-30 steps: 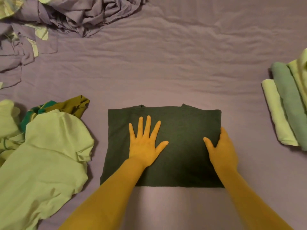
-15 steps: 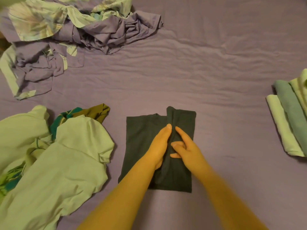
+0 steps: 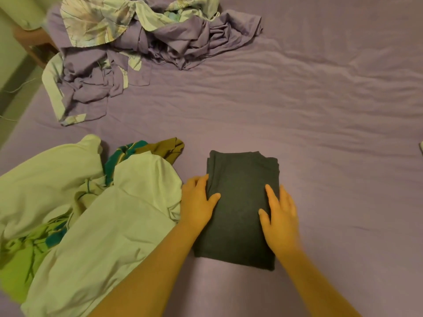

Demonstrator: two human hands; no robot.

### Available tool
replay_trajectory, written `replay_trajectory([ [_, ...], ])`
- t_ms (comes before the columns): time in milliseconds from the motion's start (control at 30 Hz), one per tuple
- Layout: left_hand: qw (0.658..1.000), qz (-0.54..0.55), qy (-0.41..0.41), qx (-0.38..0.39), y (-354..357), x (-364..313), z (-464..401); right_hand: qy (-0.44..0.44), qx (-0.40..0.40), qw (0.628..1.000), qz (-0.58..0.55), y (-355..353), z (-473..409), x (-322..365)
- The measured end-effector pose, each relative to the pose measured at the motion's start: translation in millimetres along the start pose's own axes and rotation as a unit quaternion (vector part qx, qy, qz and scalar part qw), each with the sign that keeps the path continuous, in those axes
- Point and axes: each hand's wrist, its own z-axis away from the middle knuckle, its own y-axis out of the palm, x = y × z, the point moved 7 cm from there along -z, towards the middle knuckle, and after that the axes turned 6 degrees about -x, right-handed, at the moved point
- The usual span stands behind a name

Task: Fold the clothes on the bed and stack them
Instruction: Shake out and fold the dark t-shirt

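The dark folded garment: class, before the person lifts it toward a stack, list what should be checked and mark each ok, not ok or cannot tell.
1. Dark folded garment lies as a compact, narrow rectangle: ok.
2. Left hand at its left edge, thumb on top: ok.
3. Right hand on its right side, fingers flat: ok.
4. Fingers under the fabric for lifting: cannot tell.
5. Stack of folded clothes in view: not ok, only a sliver at the right frame edge.
6. Unfolded pale clothes left of the garment, touching it: cannot tell.
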Motion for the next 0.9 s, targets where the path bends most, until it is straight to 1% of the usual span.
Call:
replay_trajectory([
  [33,1.000,-0.010,-0.008,-0.004,2,1,1,0.025,0.005,0.999,-0.022,4,1,-4],
  [67,1.000,0.003,-0.031,0.000,4,1,2,0.048,0.001,0.997,-0.055,8,2,-7],
  [133,0.991,0.076,-0.105,0.019,9,0,5,0.084,-0.027,0.989,-0.120,10,2,-10],
  [200,0.973,0.143,-0.178,0.044,15,0,10,0.120,-0.043,0.977,-0.168,9,2,-11],
  [233,0.963,0.162,-0.206,0.057,16,-1,13,0.141,-0.038,0.973,-0.181,9,2,-12],
  [300,0.943,0.202,-0.250,0.083,18,-2,18,0.174,-0.016,0.964,-0.201,8,3,-12],
  [367,0.916,0.270,-0.278,0.101,20,-9,25,0.172,-0.018,0.957,-0.231,0,4,-9],
  [433,0.901,0.321,-0.273,0.101,17,-20,30,0.143,-0.040,0.951,-0.272,-13,7,-2],
  [533,0.900,0.352,-0.243,0.090,5,-39,36,0.117,-0.057,0.934,-0.333,-35,14,5],
  [600,0.901,0.359,-0.223,0.097,-4,-57,42,0.112,-0.069,0.921,-0.366,-56,22,5],
  [700,0.892,0.393,-0.194,0.112,-25,-94,54,0.107,-0.087,0.897,-0.420,-99,34,6],
  [767,0.888,0.403,-0.182,0.129,-38,-121,62,0.096,-0.088,0.885,-0.446,-131,39,7],
  [900,0.873,0.417,-0.163,0.192,-56,-185,86,0.067,-0.098,0.871,-0.478,-201,50,-1],
])
